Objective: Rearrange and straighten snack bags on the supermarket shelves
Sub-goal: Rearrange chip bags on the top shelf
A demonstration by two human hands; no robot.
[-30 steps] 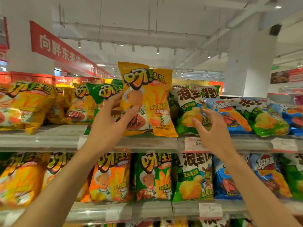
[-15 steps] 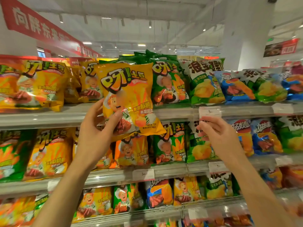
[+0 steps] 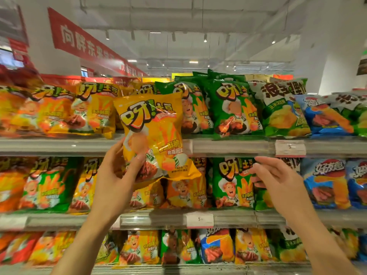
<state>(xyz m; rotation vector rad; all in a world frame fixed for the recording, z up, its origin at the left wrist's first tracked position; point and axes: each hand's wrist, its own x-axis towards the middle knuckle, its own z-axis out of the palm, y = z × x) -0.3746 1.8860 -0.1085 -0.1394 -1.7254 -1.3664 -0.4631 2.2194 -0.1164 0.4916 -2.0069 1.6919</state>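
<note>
- Your left hand grips the yellow bag by its lower left corner, thumb across the front, fingers behind. Bag is upright, tilted a bit, held in the air in front of the top shelf edge, not resting on anything.
- Change vs 1 s ago: bag was up among the top-row bags; now it's off the shelf and lower, its bottom hanging over the middle row.
- Your right hand holds nothing, fingers loosely bent. 1 s ago it was on the green corn-snack bag up top; now it's dropped to the middle row, fingertips at or just short of a green bag — contact unclear.
- Just above your left hand: gap btwn the yellow bags and the green ones.
- Judgement: bag pulled out for re-placing; prob. belongs w/ the yellows left of the gap. Not yet set down.
</note>
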